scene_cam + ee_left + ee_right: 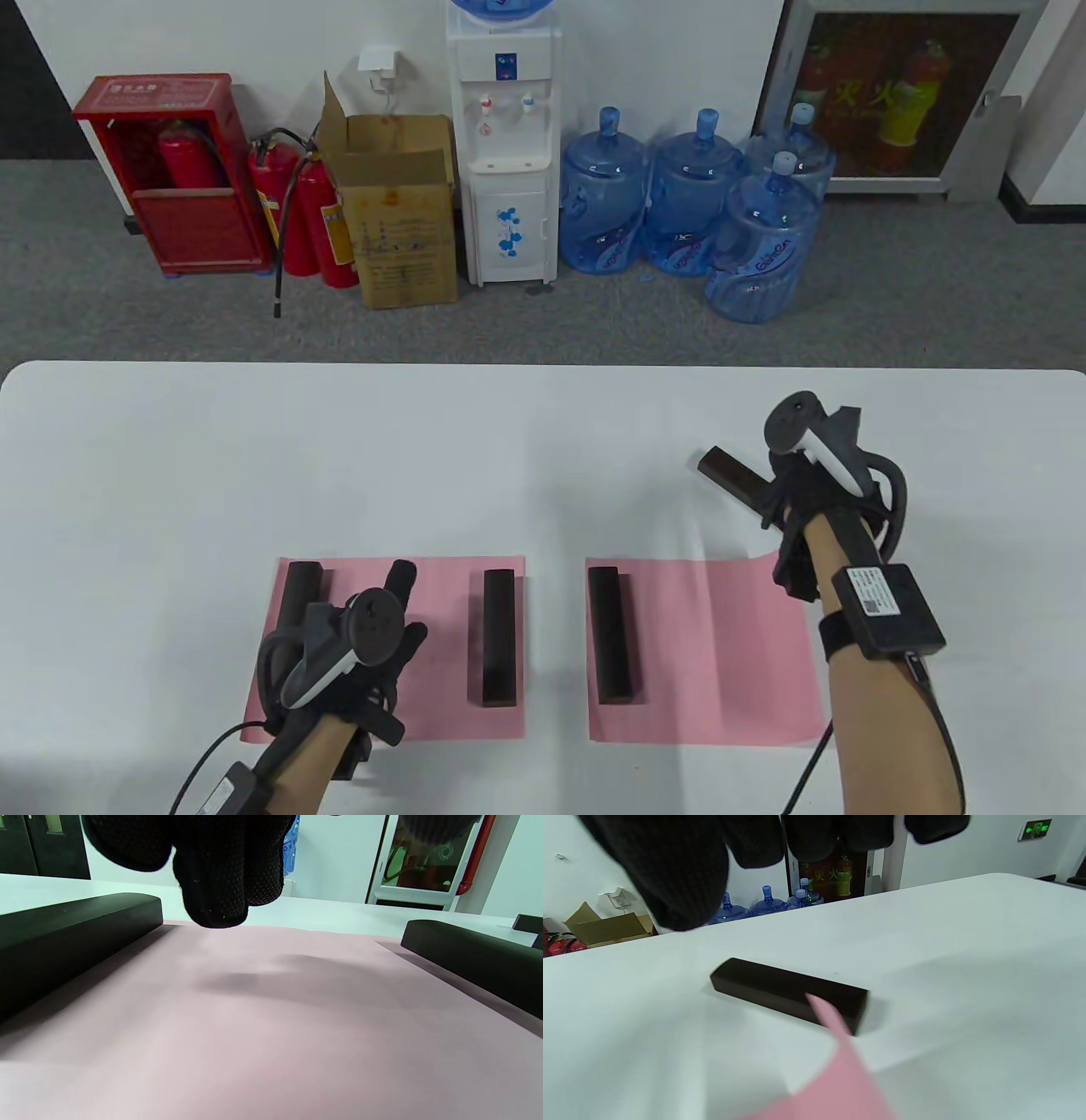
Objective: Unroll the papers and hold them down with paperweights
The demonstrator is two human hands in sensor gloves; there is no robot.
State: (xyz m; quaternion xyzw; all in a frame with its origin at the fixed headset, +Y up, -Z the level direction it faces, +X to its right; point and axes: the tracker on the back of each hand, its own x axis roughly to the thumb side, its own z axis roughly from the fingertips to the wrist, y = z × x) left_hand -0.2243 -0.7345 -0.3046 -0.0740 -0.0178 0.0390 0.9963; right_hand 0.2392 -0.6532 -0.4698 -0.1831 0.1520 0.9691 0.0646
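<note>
I saw a white table (170, 475) filling the lower half of the frame. Directly on it lay two pink sheets: the left paper (441, 628) at lower centre-left and the right paper (721, 654) at lower centre-right, near each other but apart. A loose dark bar (731, 477) also lay on the bare top, angled, toward the right, above the right paper.

2 pink papers (386, 649), dark brown paperweights (500, 637), white table (543, 458)
</note>
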